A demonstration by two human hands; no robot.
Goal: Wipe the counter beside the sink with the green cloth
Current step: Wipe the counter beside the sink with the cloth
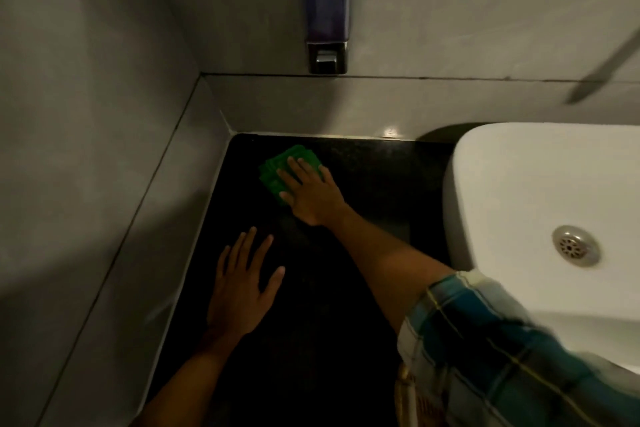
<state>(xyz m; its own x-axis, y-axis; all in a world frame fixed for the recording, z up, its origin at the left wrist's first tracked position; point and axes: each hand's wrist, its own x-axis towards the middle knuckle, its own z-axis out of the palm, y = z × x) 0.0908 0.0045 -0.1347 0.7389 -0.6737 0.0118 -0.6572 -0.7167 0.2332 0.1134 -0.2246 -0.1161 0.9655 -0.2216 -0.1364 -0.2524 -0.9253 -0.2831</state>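
Observation:
The black counter (363,177) runs from the grey corner walls to the white sink (519,191) on the right. A folded green cloth (277,166) lies near the counter's far left corner. My right hand (311,194) presses flat on top of the cloth, fingers spread, covering its right half. My left hand (242,284) rests flat on the counter nearer to me, fingers apart, holding nothing. The two hands are apart.
A purple soap dispenser (327,3) hangs on the back wall above the counter. The sink drain (575,250) shows in the basin. A blurred tap spout (602,69) crosses the upper right. Grey walls close the counter at left and back.

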